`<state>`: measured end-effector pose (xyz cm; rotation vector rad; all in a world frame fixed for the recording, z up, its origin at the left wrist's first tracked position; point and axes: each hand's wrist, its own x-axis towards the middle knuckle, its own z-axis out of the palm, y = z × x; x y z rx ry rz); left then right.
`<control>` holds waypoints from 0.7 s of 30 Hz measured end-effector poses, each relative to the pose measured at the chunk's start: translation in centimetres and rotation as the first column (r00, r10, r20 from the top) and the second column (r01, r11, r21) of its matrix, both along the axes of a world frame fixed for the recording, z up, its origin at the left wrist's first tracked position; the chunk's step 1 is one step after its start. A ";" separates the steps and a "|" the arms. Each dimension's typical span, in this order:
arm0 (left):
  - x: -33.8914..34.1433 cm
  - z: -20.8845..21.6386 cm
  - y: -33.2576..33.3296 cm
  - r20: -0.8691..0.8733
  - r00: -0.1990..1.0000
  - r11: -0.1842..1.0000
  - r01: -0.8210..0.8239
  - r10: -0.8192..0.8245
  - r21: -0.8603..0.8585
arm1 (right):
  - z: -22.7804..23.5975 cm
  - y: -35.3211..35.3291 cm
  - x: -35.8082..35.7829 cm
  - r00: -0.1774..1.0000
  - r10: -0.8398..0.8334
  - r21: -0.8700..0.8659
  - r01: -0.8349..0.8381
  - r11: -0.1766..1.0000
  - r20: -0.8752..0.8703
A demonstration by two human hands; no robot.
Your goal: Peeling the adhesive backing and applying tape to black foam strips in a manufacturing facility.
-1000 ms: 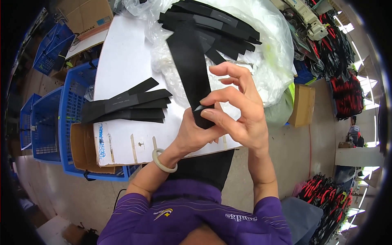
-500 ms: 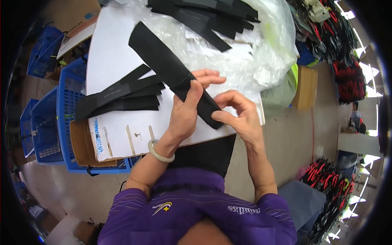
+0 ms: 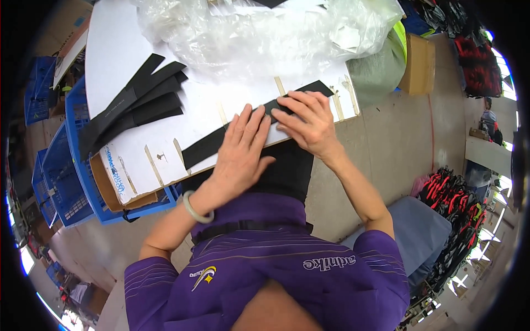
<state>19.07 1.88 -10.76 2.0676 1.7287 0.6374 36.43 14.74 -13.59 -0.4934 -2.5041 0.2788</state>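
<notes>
A long black fabric strip lies flat along the near edge of the white tabletop. My left hand rests on the middle of it, palm down, with its fingers stretched out. Over the strip's right half lies my right hand, its fingers slightly bent and spread, pressing on the fabric from above. Neither hand is wrapped around the strip. To the left, a fanned pile of similar black strips lies on the table, with one end hanging past the left edge.
Crumpled clear plastic sheeting covers the far part of the table. Blue plastic crates and an open cardboard box stand at the left. A carton and a grey-green sack are beyond the right edge.
The strip, earlier held up in both hands above the table, now lies flat on the near edge. Both hands have gone from gripping it to resting on top.
</notes>
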 end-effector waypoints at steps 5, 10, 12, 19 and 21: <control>-0.4 -1.5 0.0 -0.088 0.996 0.997 0.029 -0.023 0.067 | 0.1 -0.5 3.9 0.986 -0.122 -0.059 0.129 0.990 0.112; 0.8 -1.2 0.6 -0.111 0.993 0.996 -0.030 0.039 0.084 | -1.0 -1.3 4.8 0.978 -0.192 -0.045 0.196 0.980 0.077; 1.2 -1.3 0.7 -0.129 0.991 0.996 -0.032 0.044 0.089 | -1.4 -1.4 4.9 0.977 -0.208 -0.037 0.210 0.977 0.042; 2.1 -1.7 0.6 -0.161 0.983 0.990 -0.070 0.089 0.119 | -2.1 -1.3 5.1 0.977 -0.213 -0.037 0.213 0.976 -0.013; 2.4 -1.7 0.7 -0.172 0.980 0.990 -0.077 0.098 0.121 | -2.2 -1.3 5.1 0.977 -0.215 -0.035 0.214 0.976 -0.017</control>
